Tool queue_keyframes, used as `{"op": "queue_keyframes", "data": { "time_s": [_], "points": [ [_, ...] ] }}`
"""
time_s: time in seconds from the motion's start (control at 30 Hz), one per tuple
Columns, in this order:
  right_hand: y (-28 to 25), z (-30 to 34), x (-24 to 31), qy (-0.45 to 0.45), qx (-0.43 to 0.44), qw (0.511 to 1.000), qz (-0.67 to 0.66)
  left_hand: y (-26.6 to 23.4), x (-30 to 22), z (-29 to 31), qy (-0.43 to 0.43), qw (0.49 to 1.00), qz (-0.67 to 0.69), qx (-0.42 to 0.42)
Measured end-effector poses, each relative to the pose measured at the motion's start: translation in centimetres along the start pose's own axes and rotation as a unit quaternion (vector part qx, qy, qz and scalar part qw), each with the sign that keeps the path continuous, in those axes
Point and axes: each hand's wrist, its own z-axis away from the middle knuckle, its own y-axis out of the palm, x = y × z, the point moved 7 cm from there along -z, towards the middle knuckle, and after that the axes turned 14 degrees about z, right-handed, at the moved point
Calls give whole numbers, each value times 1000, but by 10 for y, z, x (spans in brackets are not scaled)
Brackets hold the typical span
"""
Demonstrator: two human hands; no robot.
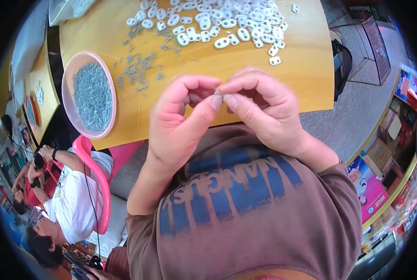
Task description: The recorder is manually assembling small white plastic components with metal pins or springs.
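Clock directions run from where the two fingertip pairs meet. There is one tiny greyish piece [217,92] there, at the clock's centre, mostly hidden by the fingertips, so its exact shape cannot be told. One pink bowl [68,93], full of small silvery metal pieces [94,98], stands on the bench [306,86] at nine o'clock. Loose metal pieces [133,72], several dozen and too tangled to count exactly, lie scattered between nine and ten. One pile of white two-holed parts [229,23] spreads from eleven to one; its parts overlap too much for a count. Two more such parts lie apart from it, a near one [274,60] at two and a far one [295,8] between one and two. One white container [70,9] is partly in view at ten.

Two hands are raised near the bench's near edge. The left hand [180,109] comes up from seven o'clock, the right hand [269,98] from four, both wrists turned inward. Fingers curl, thumbs lie on the wearer's side, and the tips almost touch. Each grip is closed, thumb against forefinger, the two together pinching the tiny piece.
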Motion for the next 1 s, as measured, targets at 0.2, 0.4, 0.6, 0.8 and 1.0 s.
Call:
{"op": "queue_keyframes", "data": {
  "time_s": [0.2,0.4,0.6,0.8,1.0],
  "points": [
    [19,4,-8,8,40,995,95,-24,15,24,-48,998,45,-19],
    [20,-16,10,-165,-46,907,385,-53,22,37,-35,994,69,-78],
    [36,-43,22,-292,-106,772,554,-60,15,38,2,990,112,-88],
    [46,-49,14,-274,-94,745,601,-66,16,41,-3,989,131,-74],
    [53,-54,16,-296,-55,725,619,-75,13,41,2,988,134,-74]
  ]
}}
